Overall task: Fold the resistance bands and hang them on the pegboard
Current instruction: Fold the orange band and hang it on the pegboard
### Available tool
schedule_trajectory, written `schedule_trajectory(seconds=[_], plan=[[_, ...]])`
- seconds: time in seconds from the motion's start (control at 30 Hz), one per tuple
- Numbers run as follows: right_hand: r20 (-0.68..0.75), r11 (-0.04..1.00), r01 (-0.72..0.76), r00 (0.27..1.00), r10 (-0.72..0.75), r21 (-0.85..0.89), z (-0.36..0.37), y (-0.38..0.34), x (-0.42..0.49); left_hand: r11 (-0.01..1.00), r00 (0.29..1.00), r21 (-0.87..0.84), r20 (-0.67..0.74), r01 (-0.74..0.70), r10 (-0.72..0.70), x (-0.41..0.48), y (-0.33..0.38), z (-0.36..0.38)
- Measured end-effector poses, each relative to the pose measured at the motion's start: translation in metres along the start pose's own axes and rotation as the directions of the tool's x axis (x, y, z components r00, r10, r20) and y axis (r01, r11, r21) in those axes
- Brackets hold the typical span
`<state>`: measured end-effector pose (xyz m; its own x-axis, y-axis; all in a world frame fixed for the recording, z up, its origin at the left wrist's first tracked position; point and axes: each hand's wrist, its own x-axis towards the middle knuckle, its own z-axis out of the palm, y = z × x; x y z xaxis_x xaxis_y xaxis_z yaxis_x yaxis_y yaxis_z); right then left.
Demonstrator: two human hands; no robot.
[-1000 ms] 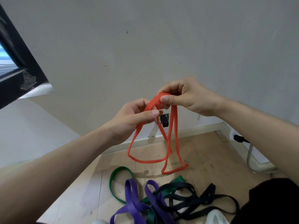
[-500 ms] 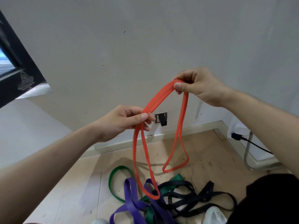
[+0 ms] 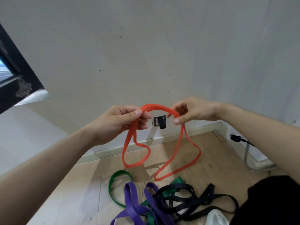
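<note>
Left hand [image 3: 120, 122] and right hand [image 3: 194, 112] both pinching the orange resistance band [image 3: 159, 107], level, arch running side to side between them, two loops dangling over the floor pile [image 3: 162, 200], so probably just needs closing right onto left.

The left hand [image 3: 120, 122] and right hand [image 3: 196, 112] each pinch the orange resistance band [image 3: 159, 106] before the wall [image 3: 146, 46]. A short arch spans between them, and two loops hang below. On the wooden floor [image 3: 214, 161] beneath, a green band [image 3: 111, 181], purple band [image 3: 129, 200] and black band [image 3: 186, 188] lie tangled.
</note>
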<state>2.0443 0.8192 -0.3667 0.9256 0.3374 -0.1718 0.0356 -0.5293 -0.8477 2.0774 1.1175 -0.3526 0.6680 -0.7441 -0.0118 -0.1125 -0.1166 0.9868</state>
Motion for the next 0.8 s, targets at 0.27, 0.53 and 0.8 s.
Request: schedule_trajectory(seconds=[0.27,0.53,0.8], plan=[[-0.159,0.966,0.257,0.954,-0.255,-0.006,0.044,-0.051,0.01,0.996,1.0,0.091,0.013,-0.001,0.0,0.003,-0.003,0.004],[-0.255,0.96,0.278,0.931,-0.263,0.025,0.024,-0.046,0.012,0.976,1.0,0.217,0.03,-0.002,-0.005,0.001,-0.007,-0.001],[-0.441,0.941,0.323,0.863,-0.246,0.106,-0.003,-0.034,0.006,0.956,0.997,0.291,0.065,0.023,-0.043,-0.002,-0.006,-0.007]])
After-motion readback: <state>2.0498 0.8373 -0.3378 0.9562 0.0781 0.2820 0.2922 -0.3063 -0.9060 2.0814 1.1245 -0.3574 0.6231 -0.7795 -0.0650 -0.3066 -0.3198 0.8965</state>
